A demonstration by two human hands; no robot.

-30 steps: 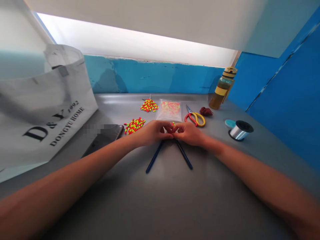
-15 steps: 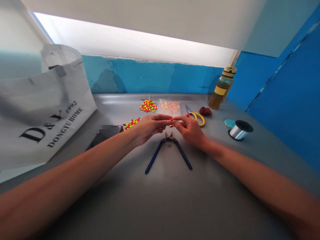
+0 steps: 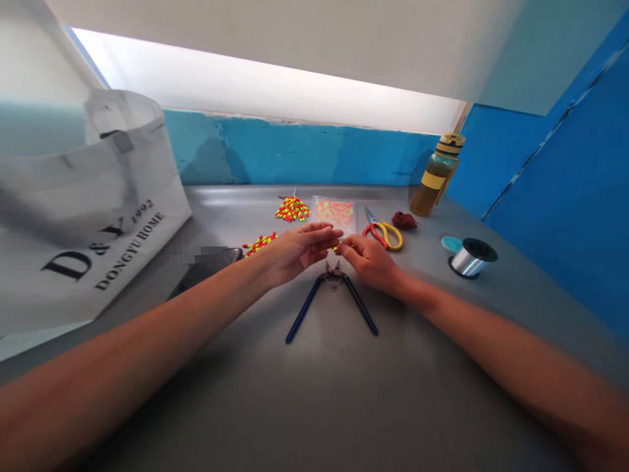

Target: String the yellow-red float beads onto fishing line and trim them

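My right hand (image 3: pixel 369 261) is closed in a pinch at the middle of the table. At its fingertips shows a small red-and-yellow oval bead (image 3: pixel 337 247). Just left of it, my left hand (image 3: pixel 302 252) is held with its fingers stretched out and the palm turned inward; I see nothing in it. Below the hands lie blue-handled pliers (image 3: pixel 334 275), jaws spread and pointing away from me. Several matching beads (image 3: pixel 260 244) lie in a pile beyond my left wrist, and a second heap of beads (image 3: pixel 293 208) sits farther back.
A clear bag of beads (image 3: pixel 335 213) lies behind the hands. To the right are red-and-yellow-handled scissors (image 3: pixel 392 236), a dark red bundle (image 3: pixel 404 220), a wire spool (image 3: pixel 472 257), a turquoise disc (image 3: pixel 451 244) and a bottle (image 3: pixel 436 180). A white bag (image 3: pixel 98 223) and a dark phone-like object (image 3: pixel 209 265) stand left.
My hands have come apart: the fingertips met around a bead before. My right hand has drawn slightly down with the bead, and my left fingers have straightened.
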